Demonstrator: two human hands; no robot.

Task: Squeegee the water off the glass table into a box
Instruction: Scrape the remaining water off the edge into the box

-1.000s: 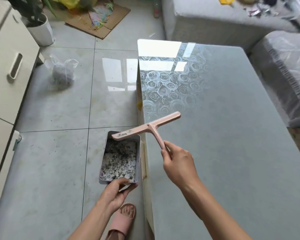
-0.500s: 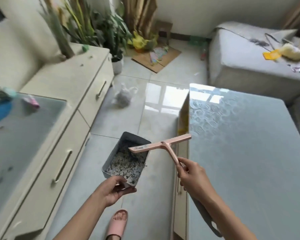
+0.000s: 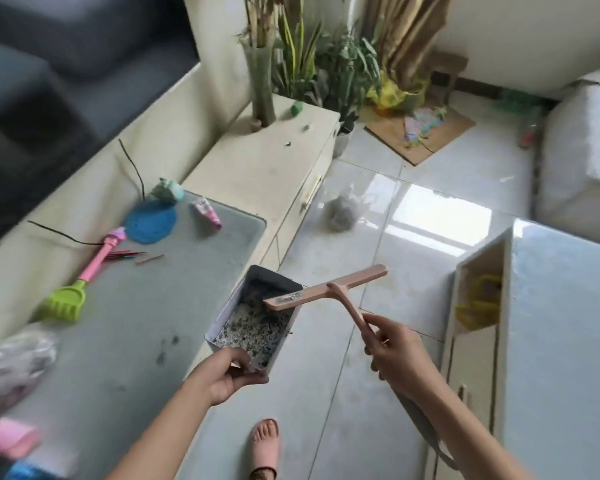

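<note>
My left hand [image 3: 226,375] grips the near end of a grey metal box [image 3: 234,306] that holds speckled black-and-white debris. It hangs in the air over the floor, beside the low cabinet. My right hand [image 3: 397,355] holds the handle of a pink squeegee [image 3: 326,289], whose blade end reaches over the box's far right rim. The glass table [image 3: 561,341] lies at the right edge of the view, apart from both hands.
A low cream cabinet [image 3: 264,168] with a glass-topped section [image 3: 136,323] runs along the left, carrying toys, a blue disc and a plant vase. A plastic bag [image 3: 342,213] lies on the tiled floor. My foot in a pink slipper [image 3: 265,445] stands below. A covered sofa [image 3: 582,150] sits at far right.
The view has swung left, from the glass table toward the low cabinet. Both hands carried the box and the squeegee away from the table's edge, the box rising from near the floor.
</note>
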